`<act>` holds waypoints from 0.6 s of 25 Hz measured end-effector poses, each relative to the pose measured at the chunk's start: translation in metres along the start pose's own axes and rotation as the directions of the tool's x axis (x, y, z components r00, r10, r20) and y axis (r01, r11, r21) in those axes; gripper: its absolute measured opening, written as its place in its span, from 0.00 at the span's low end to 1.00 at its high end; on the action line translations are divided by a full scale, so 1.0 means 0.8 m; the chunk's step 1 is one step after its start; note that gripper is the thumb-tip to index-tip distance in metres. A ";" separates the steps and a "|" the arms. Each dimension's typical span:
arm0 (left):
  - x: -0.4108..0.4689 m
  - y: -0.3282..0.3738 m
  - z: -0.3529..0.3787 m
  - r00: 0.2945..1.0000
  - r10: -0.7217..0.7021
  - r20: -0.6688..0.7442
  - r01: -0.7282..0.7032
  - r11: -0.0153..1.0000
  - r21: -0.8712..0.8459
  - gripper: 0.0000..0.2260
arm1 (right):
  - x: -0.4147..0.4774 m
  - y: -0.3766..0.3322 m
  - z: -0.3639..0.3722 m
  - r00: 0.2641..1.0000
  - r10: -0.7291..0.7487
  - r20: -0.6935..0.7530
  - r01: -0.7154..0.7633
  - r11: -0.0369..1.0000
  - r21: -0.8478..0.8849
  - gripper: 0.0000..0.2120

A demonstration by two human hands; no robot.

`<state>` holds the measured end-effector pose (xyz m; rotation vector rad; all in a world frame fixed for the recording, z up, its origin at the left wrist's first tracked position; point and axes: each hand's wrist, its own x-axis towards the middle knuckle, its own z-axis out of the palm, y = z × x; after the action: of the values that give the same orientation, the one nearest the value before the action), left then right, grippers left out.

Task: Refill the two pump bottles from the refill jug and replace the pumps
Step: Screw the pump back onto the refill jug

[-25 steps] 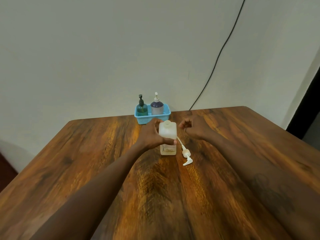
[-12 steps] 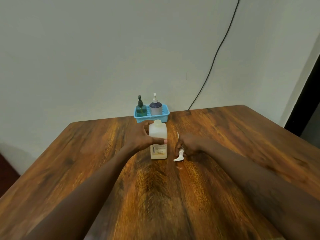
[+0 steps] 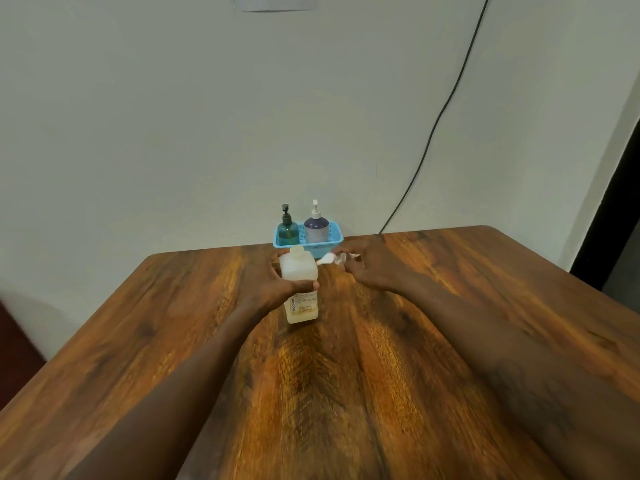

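Stood upright on the wooden table [image 3: 450, 306], near its middle: a pale translucent bottle [image 3: 298, 271] with its long axis vertical, open neck pointing up, printed label low on the front. Wrapped around the bottle's midsection from the left by the left hand [image 3: 273, 285], thumb across the front face, fingers behind. Held just to the right of the bottle's shoulder, off the table: the white pump [image 3: 329, 259], lying roughly level, nozzle end pointing left toward the bottle neck, long axis running left to right; blurred, so the dip tube could not be made out clearly. Pinched by the fingertips of the right hand [image 3: 372, 268], closed on the pump's right end. Further back, at the table's far edge against the wall: a blue basket [image 3: 332, 241] holding a green pump bottle [image 3: 288, 230] on the left and a purple pump bottle [image 3: 316, 227] on the right, both upright with pumps on. Down the wall to the right: a black cable [image 3: 446, 109].
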<state>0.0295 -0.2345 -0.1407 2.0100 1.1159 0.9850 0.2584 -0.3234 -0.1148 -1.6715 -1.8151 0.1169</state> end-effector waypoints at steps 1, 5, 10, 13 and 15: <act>0.000 -0.002 -0.002 1.000 -0.006 -0.011 0.006 1.000 0.010 0.42 | 0.004 -0.007 -0.002 0.996 0.007 -0.091 -0.001 0.997 0.072 0.16; -0.002 -0.006 -0.013 0.999 -0.004 -0.039 0.006 0.998 0.055 0.46 | 0.024 -0.051 -0.022 0.909 0.014 -0.418 0.102 0.962 0.253 0.16; -0.004 -0.004 -0.014 0.999 0.001 -0.040 0.004 0.992 0.126 0.43 | 0.049 -0.094 -0.042 0.839 0.135 -0.527 0.194 0.830 0.522 0.09; -0.004 -0.004 -0.014 1.000 -0.006 -0.028 0.011 0.983 0.181 0.44 | 0.055 -0.109 -0.050 0.825 0.107 -0.555 0.254 0.808 0.532 0.11; -0.002 -0.005 -0.013 1.000 -0.009 -0.027 0.014 0.978 0.206 0.45 | 0.058 -0.115 -0.051 0.823 0.103 -0.559 0.267 0.799 0.539 0.11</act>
<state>0.0180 -0.2325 -0.1392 2.1562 1.2881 0.9235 0.2024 -0.3122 -0.0202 -1.0106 -1.2088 0.1222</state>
